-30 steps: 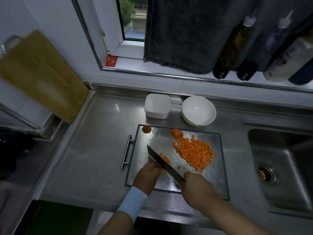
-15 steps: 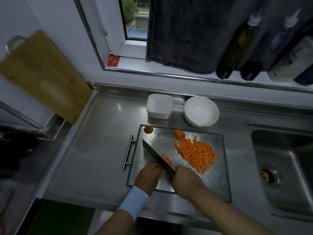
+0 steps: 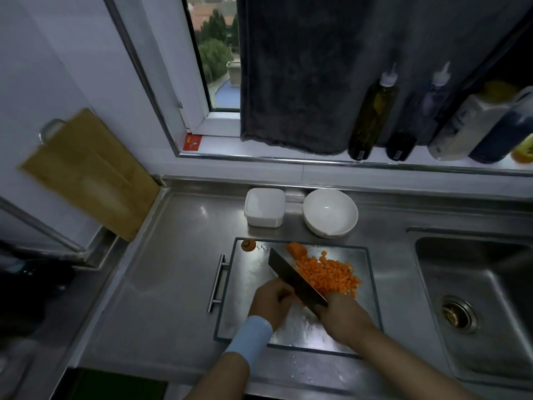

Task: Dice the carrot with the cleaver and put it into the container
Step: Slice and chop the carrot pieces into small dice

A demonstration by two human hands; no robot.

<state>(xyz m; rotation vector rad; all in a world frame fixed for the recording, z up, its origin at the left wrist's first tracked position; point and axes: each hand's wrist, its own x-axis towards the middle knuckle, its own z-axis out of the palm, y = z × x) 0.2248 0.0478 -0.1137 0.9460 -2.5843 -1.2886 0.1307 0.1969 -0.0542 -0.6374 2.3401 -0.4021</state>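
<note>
While my right hand (image 3: 343,316) clamped the dark rectangular steel cleaver (image 3: 294,281) left of the orange diced-carrot pile (image 3: 328,277), vertical strokes seemed advisable; what my curled left hand (image 3: 271,298) held, I could not tell.

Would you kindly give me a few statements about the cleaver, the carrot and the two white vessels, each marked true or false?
1. The square container stands left of the white bowl. True.
2. The diced carrot is in the white bowl. False: it is piled on the chopping board; the bowl is empty.
3. The right hand grips the cleaver. True.
4. The carrot top lies inside the square container. False: it lies on the board's far left corner.
</note>
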